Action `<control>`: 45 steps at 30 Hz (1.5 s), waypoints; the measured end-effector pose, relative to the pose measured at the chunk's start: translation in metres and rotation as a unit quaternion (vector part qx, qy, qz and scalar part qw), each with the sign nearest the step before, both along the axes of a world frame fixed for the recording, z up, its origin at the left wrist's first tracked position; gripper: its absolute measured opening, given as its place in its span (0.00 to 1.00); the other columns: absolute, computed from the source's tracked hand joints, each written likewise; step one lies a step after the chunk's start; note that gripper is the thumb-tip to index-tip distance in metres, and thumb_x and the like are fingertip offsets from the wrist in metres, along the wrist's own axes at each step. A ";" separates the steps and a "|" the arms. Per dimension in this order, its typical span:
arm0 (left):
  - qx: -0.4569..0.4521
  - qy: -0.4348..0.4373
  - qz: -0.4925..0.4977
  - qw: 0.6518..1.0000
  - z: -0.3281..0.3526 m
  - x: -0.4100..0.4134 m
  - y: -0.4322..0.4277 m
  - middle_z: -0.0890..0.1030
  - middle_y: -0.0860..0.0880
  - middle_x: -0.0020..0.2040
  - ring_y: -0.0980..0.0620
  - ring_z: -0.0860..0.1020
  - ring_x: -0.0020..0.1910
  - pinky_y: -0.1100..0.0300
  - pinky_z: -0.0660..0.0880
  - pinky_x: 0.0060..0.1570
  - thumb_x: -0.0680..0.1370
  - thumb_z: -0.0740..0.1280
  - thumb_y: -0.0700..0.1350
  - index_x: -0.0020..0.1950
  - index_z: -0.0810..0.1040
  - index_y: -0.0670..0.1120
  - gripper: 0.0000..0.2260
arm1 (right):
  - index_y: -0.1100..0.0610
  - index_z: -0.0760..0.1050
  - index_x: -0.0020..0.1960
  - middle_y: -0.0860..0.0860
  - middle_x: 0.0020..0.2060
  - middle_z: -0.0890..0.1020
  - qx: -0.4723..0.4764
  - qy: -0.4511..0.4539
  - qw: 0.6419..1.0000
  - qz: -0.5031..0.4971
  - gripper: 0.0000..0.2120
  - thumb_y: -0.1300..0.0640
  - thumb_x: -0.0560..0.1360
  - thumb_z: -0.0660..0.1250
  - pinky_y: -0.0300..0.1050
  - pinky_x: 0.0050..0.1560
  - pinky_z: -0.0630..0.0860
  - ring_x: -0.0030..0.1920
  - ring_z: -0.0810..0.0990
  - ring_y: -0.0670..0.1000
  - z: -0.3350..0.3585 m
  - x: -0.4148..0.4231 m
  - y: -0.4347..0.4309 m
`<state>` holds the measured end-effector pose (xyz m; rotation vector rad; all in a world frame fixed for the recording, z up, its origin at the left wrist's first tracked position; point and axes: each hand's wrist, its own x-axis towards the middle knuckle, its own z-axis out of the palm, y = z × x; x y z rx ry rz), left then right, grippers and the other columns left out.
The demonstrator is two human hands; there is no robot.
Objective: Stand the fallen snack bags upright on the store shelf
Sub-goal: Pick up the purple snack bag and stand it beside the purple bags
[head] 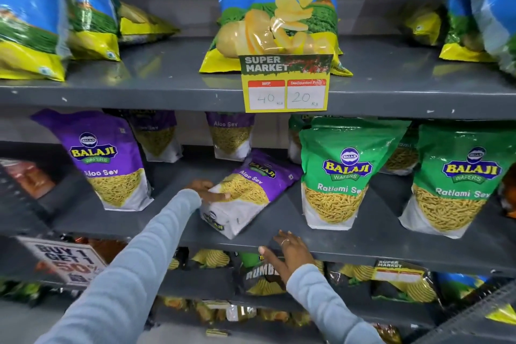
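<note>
Left hand point(208, 192) grip clamped on the white bottom corner of fallen purple Aloo Sev bag point(245, 193), lying tilted on middle shelf point(363, 246). Right hand point(287, 253) spread, empty, below-right of grip. Next: tip bag upright, probably steadying with right.

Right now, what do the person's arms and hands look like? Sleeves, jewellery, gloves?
Both arms wear long, light grey-blue knit sleeves that end at the wrists. Both hands are bare, no gloves. The right hand has a thin ring on one of its fingers. No ring, watch or marking shows on the left hand.
</note>
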<state>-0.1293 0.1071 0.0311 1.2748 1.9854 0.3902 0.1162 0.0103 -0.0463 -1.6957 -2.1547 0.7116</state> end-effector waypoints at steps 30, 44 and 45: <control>0.244 -0.350 0.111 0.897 -0.016 0.050 -0.205 0.87 0.48 0.46 0.52 0.84 0.43 0.62 0.80 0.39 0.48 0.81 0.45 0.52 0.79 0.52 0.33 | 0.53 0.71 0.61 0.50 0.53 0.83 -0.197 0.448 0.872 -0.001 0.34 0.61 0.57 0.77 0.38 0.45 0.80 0.50 0.83 0.48 0.041 0.028 -0.053; 0.284 -0.294 0.068 0.910 -0.012 0.032 -0.163 0.85 0.50 0.49 0.58 0.82 0.46 0.66 0.78 0.44 0.55 0.80 0.38 0.55 0.74 0.50 0.31 | 0.50 0.67 0.58 0.53 0.50 0.82 -0.150 0.408 0.900 -0.018 0.38 0.73 0.55 0.77 0.33 0.39 0.79 0.49 0.81 0.50 0.062 -0.003 -0.010; 0.291 -0.288 0.064 0.910 -0.013 0.028 -0.151 0.84 0.50 0.49 0.60 0.82 0.45 0.67 0.78 0.44 0.56 0.78 0.36 0.55 0.73 0.50 0.30 | 0.50 0.67 0.58 0.55 0.51 0.81 -0.142 0.403 0.904 -0.026 0.38 0.75 0.56 0.76 0.33 0.39 0.79 0.49 0.81 0.52 0.063 -0.012 0.001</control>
